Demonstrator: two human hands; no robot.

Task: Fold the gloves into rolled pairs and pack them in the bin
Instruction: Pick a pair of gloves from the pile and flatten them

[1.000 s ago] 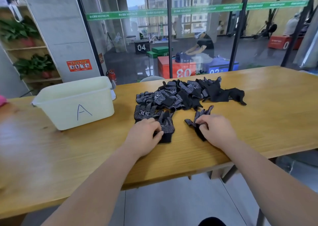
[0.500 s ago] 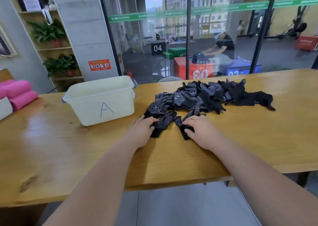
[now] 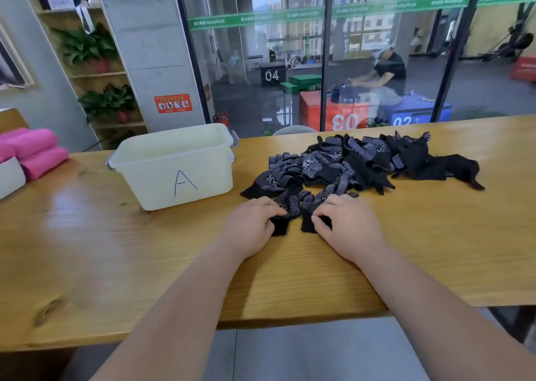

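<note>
- Pairing looks to be the step in hand: two single gloves lie side by side, cuffs toward the person, and nothing is rolled yet.
- The left hand [image 3: 252, 221] is clamped on the first glove [image 3: 285, 206] at its cuff end, fingers curled over the fabric. This glove lies on the desk [image 3: 435, 235] a short way to the right of the bin [image 3: 174, 174], on its near side.
- The right hand [image 3: 345, 224] pinches the cuff end of the second glove [image 3: 307, 221] with curled fingers. It lies just beside the first glove, on the side away from the bin.
- The pile [image 3: 362, 163] of loose black dotted gloves spreads further right of the bin, beyond both held gloves and touching their finger ends.
- The bin, marked A, stands upright and open. No glove shows above its rim, and I cannot tell whether anything lies at its bottom.
- Pink rolls [image 3: 37, 154] sit on the bin's other side, well apart from the work.
- Next, as I judge it, one glove should be laid squarely on the other with cuffs and fingers matched. The finger ends tangled with the pile need freeing first, or the roll may drag neighbours along.
- A tight roll, then a carry left into the bin.
</note>
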